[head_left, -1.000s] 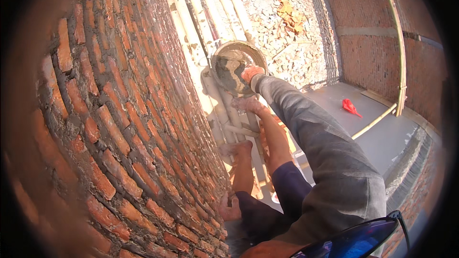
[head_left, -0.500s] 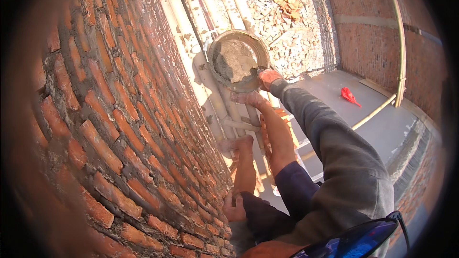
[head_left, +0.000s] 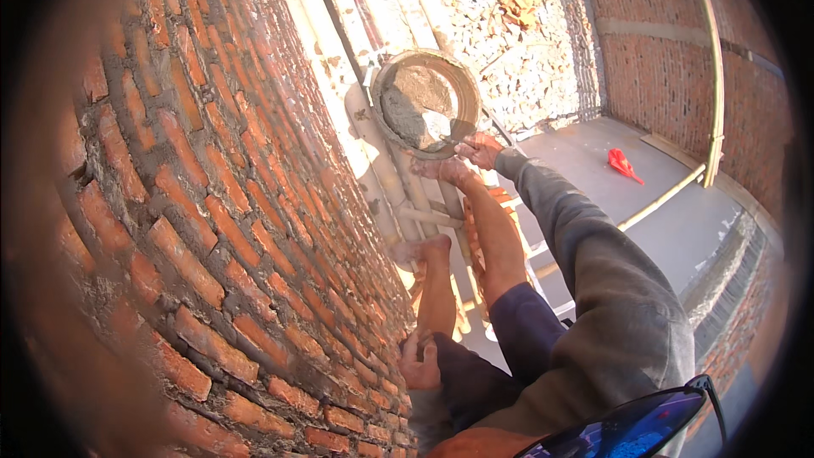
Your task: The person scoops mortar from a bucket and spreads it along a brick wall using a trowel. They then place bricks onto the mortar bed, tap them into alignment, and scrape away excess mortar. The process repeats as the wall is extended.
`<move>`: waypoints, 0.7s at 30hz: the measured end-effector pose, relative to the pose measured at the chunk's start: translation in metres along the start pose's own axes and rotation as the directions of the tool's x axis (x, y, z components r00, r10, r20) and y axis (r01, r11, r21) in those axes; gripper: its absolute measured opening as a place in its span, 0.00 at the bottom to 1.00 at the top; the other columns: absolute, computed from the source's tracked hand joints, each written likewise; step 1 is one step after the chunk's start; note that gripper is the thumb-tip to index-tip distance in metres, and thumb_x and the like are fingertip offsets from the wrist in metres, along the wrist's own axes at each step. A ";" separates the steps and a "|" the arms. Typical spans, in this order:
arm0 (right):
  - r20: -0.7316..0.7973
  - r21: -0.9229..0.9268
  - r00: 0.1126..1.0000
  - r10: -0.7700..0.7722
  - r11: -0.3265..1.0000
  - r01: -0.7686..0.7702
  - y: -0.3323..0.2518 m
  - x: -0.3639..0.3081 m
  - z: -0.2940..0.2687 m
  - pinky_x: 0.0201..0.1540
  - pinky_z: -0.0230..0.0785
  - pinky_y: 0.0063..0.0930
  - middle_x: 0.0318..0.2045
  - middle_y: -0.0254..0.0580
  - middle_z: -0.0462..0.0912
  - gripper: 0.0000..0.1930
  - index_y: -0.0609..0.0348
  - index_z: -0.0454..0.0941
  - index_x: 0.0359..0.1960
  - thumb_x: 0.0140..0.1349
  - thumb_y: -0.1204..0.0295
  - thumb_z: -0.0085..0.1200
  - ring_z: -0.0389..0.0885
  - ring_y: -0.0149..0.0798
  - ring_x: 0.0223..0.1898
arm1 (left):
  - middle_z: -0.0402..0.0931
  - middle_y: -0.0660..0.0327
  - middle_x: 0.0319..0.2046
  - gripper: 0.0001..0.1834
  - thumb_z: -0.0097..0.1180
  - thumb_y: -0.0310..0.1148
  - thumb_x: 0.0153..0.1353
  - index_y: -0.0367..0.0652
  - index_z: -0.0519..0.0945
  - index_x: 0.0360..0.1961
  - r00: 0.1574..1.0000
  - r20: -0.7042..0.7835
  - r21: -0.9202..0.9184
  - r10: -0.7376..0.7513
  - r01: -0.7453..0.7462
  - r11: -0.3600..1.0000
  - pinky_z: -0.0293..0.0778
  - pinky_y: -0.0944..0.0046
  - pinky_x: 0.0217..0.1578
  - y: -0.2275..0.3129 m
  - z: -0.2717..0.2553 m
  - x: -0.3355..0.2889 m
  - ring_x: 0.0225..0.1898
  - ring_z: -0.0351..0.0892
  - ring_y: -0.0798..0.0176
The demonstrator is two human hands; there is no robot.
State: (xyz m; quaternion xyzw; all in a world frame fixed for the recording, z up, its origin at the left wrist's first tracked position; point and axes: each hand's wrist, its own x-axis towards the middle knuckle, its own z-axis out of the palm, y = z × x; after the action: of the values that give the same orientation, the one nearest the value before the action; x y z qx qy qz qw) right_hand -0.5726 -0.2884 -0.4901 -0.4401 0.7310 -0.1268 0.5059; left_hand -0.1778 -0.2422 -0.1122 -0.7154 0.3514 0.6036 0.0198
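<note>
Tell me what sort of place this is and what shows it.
Most likely a building site: a rough brick wall on the left, a bucket of what looks like mortar set on poles, and rubble beyond.

Harshly sunlit, glaring white at the far ends of the bamboo poles (head_left: 320, 13). Blurred far left; bowed and black toward the rim.
</note>
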 end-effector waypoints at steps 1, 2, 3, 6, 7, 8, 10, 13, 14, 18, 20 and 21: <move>0.009 0.047 0.999 -0.049 0.998 0.048 -0.006 -0.008 -0.013 0.37 0.74 0.50 0.25 0.58 0.82 0.23 0.61 0.83 0.32 0.76 0.53 0.56 0.84 0.59 0.31 | 0.86 0.46 0.53 0.25 0.57 0.26 0.68 0.23 0.79 0.64 1.000 0.003 0.016 -0.004 0.004 1.000 0.81 0.59 0.55 0.004 -0.004 -0.004 0.53 0.87 0.56; 0.016 0.084 0.992 -0.123 0.989 0.122 -0.016 -0.018 -0.027 0.36 0.74 0.50 0.25 0.57 0.82 0.23 0.61 0.83 0.33 0.76 0.52 0.56 0.83 0.58 0.30 | 0.86 0.46 0.53 0.25 0.57 0.26 0.68 0.24 0.79 0.64 1.000 0.005 0.030 -0.006 0.006 1.000 0.81 0.59 0.55 0.008 -0.009 -0.008 0.53 0.87 0.56; 0.058 0.108 0.998 0.000 0.994 -0.007 -0.028 -0.032 -0.044 0.36 0.75 0.49 0.27 0.57 0.83 0.20 0.59 0.84 0.38 0.76 0.53 0.56 0.85 0.58 0.32 | 0.87 0.47 0.54 0.24 0.57 0.26 0.68 0.24 0.79 0.64 1.000 0.006 0.042 -0.007 0.006 0.999 0.81 0.60 0.55 0.014 -0.014 -0.014 0.53 0.87 0.57; 0.035 -0.143 0.996 0.081 0.987 -0.076 -0.077 -0.082 -0.099 0.38 0.78 0.49 0.31 0.57 0.84 0.16 0.56 0.84 0.46 0.76 0.55 0.56 0.86 0.61 0.35 | 0.87 0.49 0.52 0.24 0.58 0.27 0.69 0.25 0.80 0.63 0.995 -0.071 -0.037 0.064 -0.066 0.997 0.81 0.60 0.55 0.033 -0.028 -0.040 0.53 0.87 0.58; 0.004 -0.228 1.000 0.010 0.974 -0.009 -0.097 -0.103 -0.119 0.40 0.77 0.53 0.31 0.57 0.85 0.19 0.56 0.84 0.45 0.75 0.52 0.54 0.86 0.63 0.36 | 0.88 0.49 0.52 0.24 0.58 0.28 0.69 0.26 0.80 0.63 0.995 -0.081 -0.059 0.060 -0.065 0.996 0.81 0.60 0.55 0.038 -0.033 -0.051 0.53 0.87 0.58; -0.007 -0.347 1.000 0.011 0.938 -0.012 -0.118 -0.125 -0.141 0.43 0.76 0.57 0.32 0.58 0.86 0.21 0.56 0.84 0.45 0.75 0.50 0.53 0.85 0.65 0.36 | 0.88 0.50 0.51 0.23 0.58 0.28 0.69 0.27 0.81 0.63 0.994 -0.095 -0.086 0.056 -0.064 0.994 0.81 0.60 0.55 0.044 -0.037 -0.062 0.53 0.87 0.59; 0.074 -0.312 0.995 -0.067 0.946 0.087 -0.163 -0.168 -0.189 0.43 0.76 0.58 0.32 0.60 0.86 0.20 0.55 0.83 0.47 0.75 0.51 0.52 0.86 0.66 0.38 | 0.89 0.51 0.50 0.23 0.59 0.29 0.69 0.30 0.82 0.63 0.985 -0.146 -0.132 0.096 -0.115 0.985 0.81 0.60 0.55 0.048 -0.048 -0.084 0.52 0.88 0.59; 0.242 -0.333 0.964 -0.108 0.924 0.187 -0.240 -0.227 -0.258 0.43 0.77 0.55 0.33 0.62 0.85 0.18 0.57 0.84 0.44 0.74 0.54 0.54 0.86 0.66 0.38 | 0.89 0.52 0.50 0.23 0.59 0.29 0.69 0.34 0.83 0.64 0.945 -0.258 -0.062 0.201 -0.223 0.973 0.81 0.61 0.54 0.031 -0.057 -0.122 0.51 0.88 0.60; 0.335 -0.369 0.934 -0.121 0.896 0.248 -0.269 -0.236 -0.279 0.43 0.77 0.54 0.33 0.63 0.85 0.17 0.57 0.84 0.44 0.74 0.55 0.55 0.86 0.66 0.38 | 0.89 0.53 0.50 0.24 0.59 0.29 0.69 0.36 0.83 0.65 0.881 -0.340 0.070 0.328 -0.324 0.943 0.81 0.62 0.54 0.019 -0.059 -0.132 0.51 0.88 0.61; 0.473 -0.172 0.720 -0.508 0.748 0.641 -0.390 -0.287 -0.313 0.26 0.56 0.41 0.23 0.48 0.74 0.13 0.67 0.80 0.36 0.76 0.68 0.53 0.60 0.39 0.22 | 0.89 0.59 0.43 0.21 0.67 0.28 0.66 0.39 0.86 0.61 0.932 -0.345 -0.534 -0.110 -0.099 0.840 0.82 0.65 0.47 -0.054 -0.039 -0.152 0.44 0.87 0.68; 0.625 -0.121 0.630 -0.462 0.739 0.662 -0.456 -0.310 -0.313 0.30 0.60 0.39 0.26 0.44 0.76 0.12 0.68 0.82 0.43 0.76 0.68 0.57 0.64 0.36 0.25 | 0.88 0.62 0.37 0.19 0.69 0.29 0.66 0.42 0.88 0.58 0.885 -0.448 -0.626 -0.125 -0.211 0.750 0.80 0.66 0.37 -0.093 -0.031 -0.167 0.36 0.84 0.70; 0.689 -0.101 0.577 -0.439 0.731 0.675 -0.489 -0.322 -0.308 0.32 0.63 0.39 0.25 0.44 0.75 0.13 0.68 0.82 0.45 0.75 0.66 0.60 0.65 0.37 0.26 | 0.88 0.63 0.37 0.17 0.68 0.28 0.66 0.43 0.88 0.57 0.866 -0.440 -0.752 -0.238 -0.210 0.625 0.78 0.65 0.35 -0.112 -0.024 -0.179 0.35 0.84 0.69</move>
State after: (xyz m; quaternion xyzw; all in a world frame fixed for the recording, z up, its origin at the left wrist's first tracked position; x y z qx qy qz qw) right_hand -0.5505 -0.4042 0.1610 -0.7494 0.3506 0.0041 0.5617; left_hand -0.1030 -0.0832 0.0069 -0.7852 0.0415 0.4881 -0.3788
